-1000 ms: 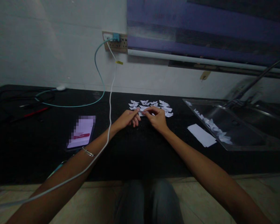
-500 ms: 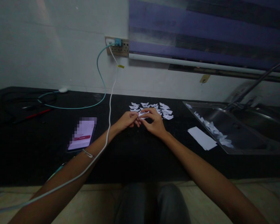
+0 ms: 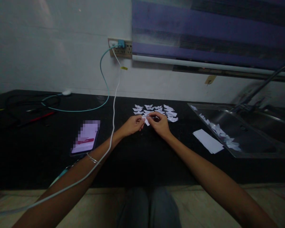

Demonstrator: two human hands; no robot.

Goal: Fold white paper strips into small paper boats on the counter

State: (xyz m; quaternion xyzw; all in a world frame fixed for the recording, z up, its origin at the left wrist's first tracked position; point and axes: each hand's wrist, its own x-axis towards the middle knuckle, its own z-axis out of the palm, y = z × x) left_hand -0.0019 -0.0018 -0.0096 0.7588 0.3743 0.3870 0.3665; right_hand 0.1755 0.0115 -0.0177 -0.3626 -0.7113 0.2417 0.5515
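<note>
Both of my hands meet at the middle of a black counter (image 3: 137,158). My left hand (image 3: 133,124) and my right hand (image 3: 159,124) pinch a small white piece of paper (image 3: 146,120) between their fingertips. Just behind them lie several small folded white paper shapes (image 3: 167,111) in a loose cluster. A thin bracelet sits on my left wrist.
A lit phone (image 3: 85,137) lies on the counter to the left, with a white cable (image 3: 114,104) running from a wall socket (image 3: 120,47) across my left arm. A stack of white paper slips (image 3: 207,141) lies beside a steel sink (image 3: 239,131) holding paper scraps. Cables lie far left.
My fingers have shifted on the small paper, drawing it slightly nearer and working it between both hands. The view has tilted a little.
</note>
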